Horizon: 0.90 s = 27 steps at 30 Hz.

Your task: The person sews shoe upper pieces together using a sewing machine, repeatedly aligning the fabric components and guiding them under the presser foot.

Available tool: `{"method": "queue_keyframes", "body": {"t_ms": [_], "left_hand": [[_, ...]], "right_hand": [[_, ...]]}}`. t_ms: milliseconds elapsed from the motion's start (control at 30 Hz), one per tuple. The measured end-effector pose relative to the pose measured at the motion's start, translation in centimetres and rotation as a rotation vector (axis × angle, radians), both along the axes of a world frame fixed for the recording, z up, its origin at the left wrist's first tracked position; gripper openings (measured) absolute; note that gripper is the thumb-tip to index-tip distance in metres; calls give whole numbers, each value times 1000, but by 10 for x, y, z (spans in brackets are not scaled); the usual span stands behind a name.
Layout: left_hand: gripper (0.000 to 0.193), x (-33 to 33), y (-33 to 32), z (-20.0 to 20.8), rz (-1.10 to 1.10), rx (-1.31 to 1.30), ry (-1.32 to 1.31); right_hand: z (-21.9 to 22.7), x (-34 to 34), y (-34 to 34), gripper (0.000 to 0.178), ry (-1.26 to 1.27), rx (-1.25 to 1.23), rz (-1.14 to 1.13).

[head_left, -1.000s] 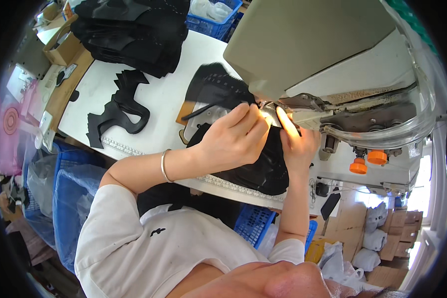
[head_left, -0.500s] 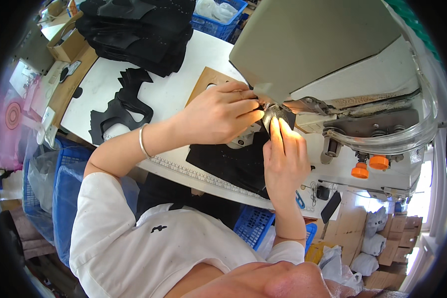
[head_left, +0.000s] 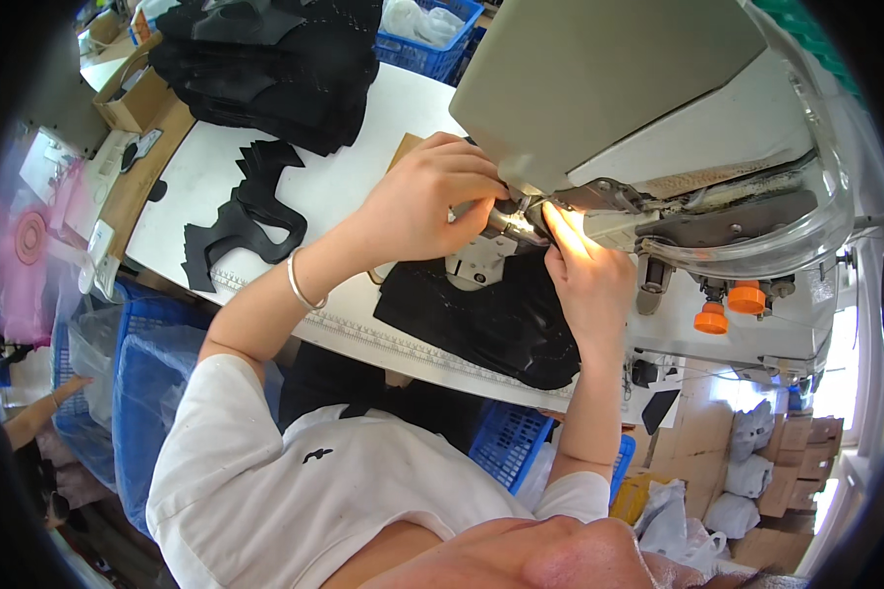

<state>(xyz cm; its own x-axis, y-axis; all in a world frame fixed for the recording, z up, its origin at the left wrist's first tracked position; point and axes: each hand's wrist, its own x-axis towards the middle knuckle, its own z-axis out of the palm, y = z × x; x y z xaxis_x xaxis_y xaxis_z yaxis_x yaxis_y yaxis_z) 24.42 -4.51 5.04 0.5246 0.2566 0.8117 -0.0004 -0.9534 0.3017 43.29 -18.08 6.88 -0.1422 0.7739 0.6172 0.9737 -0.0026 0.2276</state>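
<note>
A sewing machine (head_left: 599, 88) with a grey-beige head stands over the white table, its needle area brightly lit. Beside the needle, on its left, my left hand (head_left: 432, 201) is closed in a pinch; what lies between its fingertips is hidden. My right hand (head_left: 594, 285) is on the right side, index finger stretched into the light, gripping a black material piece whose edge shows beneath the fingers. More of the black piece (head_left: 481, 324) spreads over the bed toward me, with rows of tiny holes. A metal plate (head_left: 478, 263) shows between the hands.
Stacked black cut pieces (head_left: 265, 74) lie at the back left, with cut-out black pieces (head_left: 250, 211) nearer. A ruler strip (head_left: 393, 339) runs along the front edge. Orange knobs (head_left: 711, 317) hang at the machine's right. At far left another person's hand (head_left: 69, 390) shows by blue crates.
My hands have moved apart, the right one lower and to the right. More of the black piece now lies across the bed toward me. Another person's arm has appeared at far left.
</note>
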Motion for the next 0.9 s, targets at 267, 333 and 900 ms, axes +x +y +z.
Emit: {"method": "queue_keyframes", "body": {"t_ms": [267, 333, 900], "left_hand": [[22, 41, 56, 20, -18, 58, 341], [23, 43, 68, 24, -88, 34, 366], [42, -128, -108, -12, -69, -913, -49]], "right_hand": [[2, 6, 1, 39, 133, -59, 28], [-3, 5, 0, 35, 182, -56, 19], [-66, -68, -3, 22, 2203, -499, 466]]}}
